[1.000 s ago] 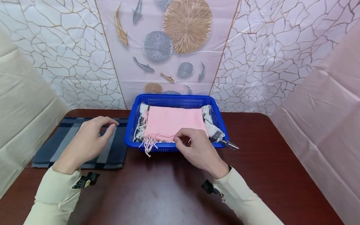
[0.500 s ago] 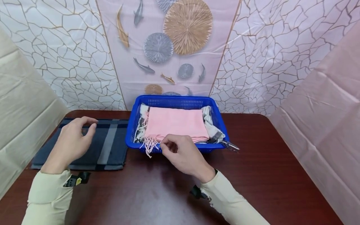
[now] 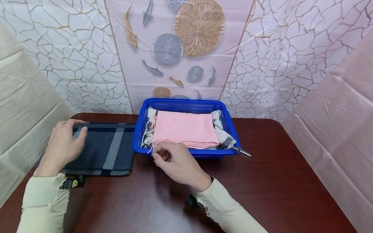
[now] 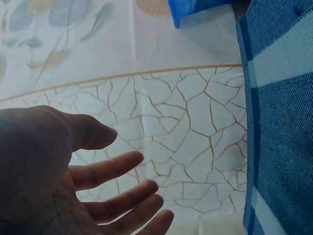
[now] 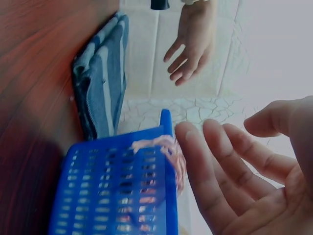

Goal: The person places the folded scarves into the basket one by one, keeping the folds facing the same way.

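Fingers (image 5: 210, 161) of right hand (image 3: 177, 165) relaxed, gripping nothing, hovering at near rim of blue basket (image 3: 227, 121) beside fringe of folded pink scarf (image 3: 185, 129) lying inside. Left hand (image 3: 62, 145) loose-fingered, hanging just above plaid scarf (image 3: 107, 149) on table (image 3: 276, 181). Reaching stage, likely; next needs pinching pink fringe edge.

Staged recording booth, not a lived-in room. Dark red-brown wooden tabletop (image 3: 276, 181) enclosed on three sides by hung plastic sheeting: crackle-patterned white panels (image 3: 291, 55) behind, a fish-and-disc printed strip (image 3: 180, 48) at the far edge's centre, plain cream (image 3: 20, 97) and pink (image 3: 341, 123) sheets along the left and right edges.
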`<action>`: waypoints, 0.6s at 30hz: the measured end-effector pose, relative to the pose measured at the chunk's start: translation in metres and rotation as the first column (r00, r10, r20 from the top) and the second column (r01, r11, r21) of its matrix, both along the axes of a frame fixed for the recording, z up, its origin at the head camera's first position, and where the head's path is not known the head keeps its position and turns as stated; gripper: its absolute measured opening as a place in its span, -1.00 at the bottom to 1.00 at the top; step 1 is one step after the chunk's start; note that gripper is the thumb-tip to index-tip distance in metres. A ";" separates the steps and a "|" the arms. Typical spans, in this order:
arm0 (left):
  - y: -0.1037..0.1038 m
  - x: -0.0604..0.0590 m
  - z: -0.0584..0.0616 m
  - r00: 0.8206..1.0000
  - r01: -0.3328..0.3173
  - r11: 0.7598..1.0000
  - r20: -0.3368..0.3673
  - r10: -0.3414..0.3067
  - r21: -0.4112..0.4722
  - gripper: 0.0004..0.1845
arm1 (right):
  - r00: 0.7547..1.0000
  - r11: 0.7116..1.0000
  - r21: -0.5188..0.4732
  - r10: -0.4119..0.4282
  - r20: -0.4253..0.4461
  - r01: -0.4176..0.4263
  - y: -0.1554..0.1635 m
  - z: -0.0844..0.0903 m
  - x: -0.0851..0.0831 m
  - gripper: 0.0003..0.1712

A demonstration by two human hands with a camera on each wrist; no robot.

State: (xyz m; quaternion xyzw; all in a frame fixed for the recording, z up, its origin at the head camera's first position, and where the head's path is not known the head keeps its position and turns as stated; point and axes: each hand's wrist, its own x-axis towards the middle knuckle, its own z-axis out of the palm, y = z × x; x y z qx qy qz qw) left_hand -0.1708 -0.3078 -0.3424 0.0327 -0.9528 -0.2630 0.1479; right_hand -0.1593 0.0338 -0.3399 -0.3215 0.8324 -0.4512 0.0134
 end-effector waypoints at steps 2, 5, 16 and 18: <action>-0.004 -0.001 -0.001 1.000 -0.023 1.000 0.006 0.023 0.012 -0.49 | 1.000 1.000 -0.006 0.019 0.021 -0.019 -0.005 0.001 0.001 -0.88; -0.008 -0.003 -0.005 0.998 -0.048 0.999 0.038 0.047 0.024 -0.45 | 0.997 0.999 -0.007 0.051 0.056 -0.050 -0.013 0.001 0.001 -0.86; -0.024 -0.009 -0.023 0.986 -0.112 0.993 0.128 0.105 0.045 -0.37 | 0.976 0.986 0.054 0.150 0.159 -0.160 -0.037 -0.011 0.001 -0.64; -0.027 -0.010 -0.025 0.985 -0.117 0.992 0.134 0.109 0.049 -0.37 | 0.976 0.982 0.085 0.158 0.147 -0.172 -0.042 -0.013 0.001 -0.62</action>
